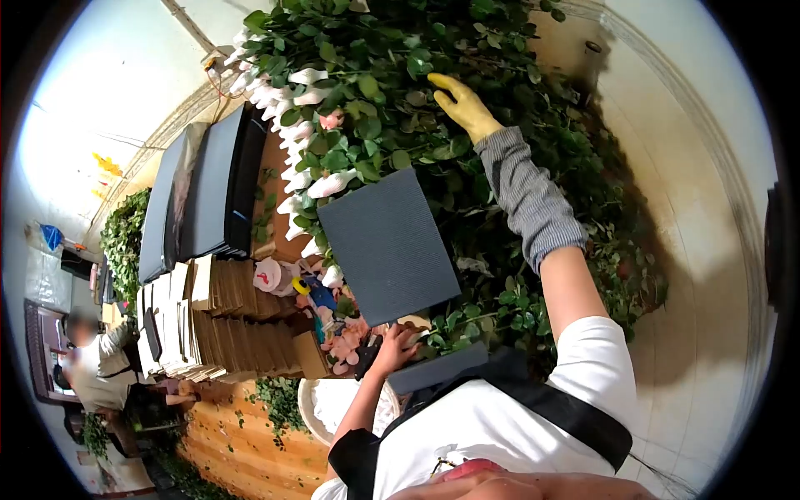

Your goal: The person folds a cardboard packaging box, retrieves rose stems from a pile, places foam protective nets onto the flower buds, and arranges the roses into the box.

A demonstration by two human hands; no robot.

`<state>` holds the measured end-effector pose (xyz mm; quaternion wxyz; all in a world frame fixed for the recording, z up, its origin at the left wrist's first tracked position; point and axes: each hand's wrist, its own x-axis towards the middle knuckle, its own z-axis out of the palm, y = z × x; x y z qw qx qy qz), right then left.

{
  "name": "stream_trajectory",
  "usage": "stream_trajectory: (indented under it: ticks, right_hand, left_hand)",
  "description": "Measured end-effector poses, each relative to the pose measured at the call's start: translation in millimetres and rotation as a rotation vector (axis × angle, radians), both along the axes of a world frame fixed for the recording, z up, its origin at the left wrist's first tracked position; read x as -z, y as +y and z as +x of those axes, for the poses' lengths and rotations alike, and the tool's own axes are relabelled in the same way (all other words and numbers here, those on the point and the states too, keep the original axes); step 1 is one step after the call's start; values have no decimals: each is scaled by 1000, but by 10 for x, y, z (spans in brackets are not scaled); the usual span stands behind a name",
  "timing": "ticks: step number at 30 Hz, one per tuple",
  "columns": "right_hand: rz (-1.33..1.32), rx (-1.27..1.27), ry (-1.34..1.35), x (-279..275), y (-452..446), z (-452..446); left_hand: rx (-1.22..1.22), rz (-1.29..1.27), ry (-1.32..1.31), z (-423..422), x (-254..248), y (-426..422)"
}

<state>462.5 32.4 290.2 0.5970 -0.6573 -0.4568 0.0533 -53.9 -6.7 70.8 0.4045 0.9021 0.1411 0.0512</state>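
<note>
My right hand [463,108], in a yellow glove with a grey knitted sleeve, reaches over a large heap of leafy stems [500,58]. Its fingers are stretched out and apart, on or just above the leaves. Bare, my left hand [395,350] is at the lower edge of a dark grey ribbed panel [387,250], beside a black object [367,357]. Its fingers are curled, and what they hold is hidden. Flower heads in white sleeves [333,183] line the heap's left side; one pink rose [332,120] shows among them.
Stacked cardboard sheets [229,342] and dark grey boards [221,183] stand to the left. Pink petals [346,342] and a tape roll [279,275] lie near my left hand. Below is a round white bin [312,408]. Another person [100,367] is at the far left.
</note>
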Motion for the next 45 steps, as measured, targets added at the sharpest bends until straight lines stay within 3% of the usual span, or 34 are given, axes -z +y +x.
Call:
stream_trajectory:
  ticks: [2, 4, 6, 8, 9, 10, 11, 12, 14, 15, 18, 20, 21, 22, 24, 26, 28, 30, 32, 37, 38, 40, 42, 44, 45]
  right_hand:
    - [132, 240, -309, -76, -253, -270]
    - [151, 276, -462, -104, -725, -925]
    - [-130, 180, -450, 284, -1066, -1569]
    - [-648, 108, -708, 989, -1301, -2005]
    - [-652, 103, -500, 1366, -1327, -2155]
    - [-647, 99, -291, 1399, -1348, -2282]
    - [-373, 19, -250, 1391, -1535, -2196]
    - [-445, 20, -437, 1155, -1627, -2140]
    - [-551, 60, -303, 1057, -1627, -2013]
    - [-350, 114, -391, 970, -1643, -1954]
    - [-296, 327, -1025, 598, -1532, -1727]
    - [-453, 295, -1301, 1050, -1335, -1328]
    - [-698, 209, -1140, 1372, -1186, -1142]
    - [-1035, 164, -1091, 1236, -1074, -1188]
    - [-1059, 215, -1050, 893, -962, -1248]
    - [-645, 410, -1040, 696, -1011, -1334]
    - [-778, 523, -850, 706, -872, -1170]
    - [-619, 535, -663, 632, -941, -1054]
    - [-650, 600, -560, 705, -779, -894]
    - [-592, 583, -715, 356, -670, -1213]
    - [-455, 583, -837, 525, -698, -1117]
    - [-483, 577, -235, 857, -642, -756]
    - [-346, 553, -503, 589, -935, -795]
    - [-202, 892, -608, 318, -1003, -849]
    - [-103, 881, -709, 131, -985, -759]
  left_hand:
    - [-16, 46, -47, -43, 122, 5]
    - [-21, -3, -52, -29, 94, -7]
    - [-8, -4, -75, 18, 4, -23]
    - [-4, 53, -97, 18, -16, -35]
    - [-26, 14, -62, 21, -33, -48]
    - [-13, 49, -70, 23, -35, -43]
    - [-2, 80, -78, 13, -38, -34]
    - [5, 110, -90, 21, -28, -32]
    - [5, 59, -32, 14, -25, -25]
    - [2, 43, -21, 8, 18, -7]
    - [12, 65, -46, 25, -71, -27]
    - [5, 71, -50, 4, 5, -25]
    - [13, 67, -47, -5, 19, -32]
    - [19, 73, -50, -5, 37, 1]
    - [17, 90, -50, -11, 97, 24]
    - [11, 107, -84, 3, 71, -9]
    - [32, 87, -70, 14, 147, 42]
    - [47, 70, -87, 19, 48, 44]
    - [67, 57, -103, -5, 13, 28]
    - [28, 60, -61, 17, 200, 47]
    - [18, 72, -55, 6, 271, 52]
    - [10, 69, -90, 3, 140, 17]
    - [-19, 28, -73, -8, 108, 13]
    - [-63, 43, -89, -1, 130, -5]
    - [-22, 41, -74, 5, 125, 14]
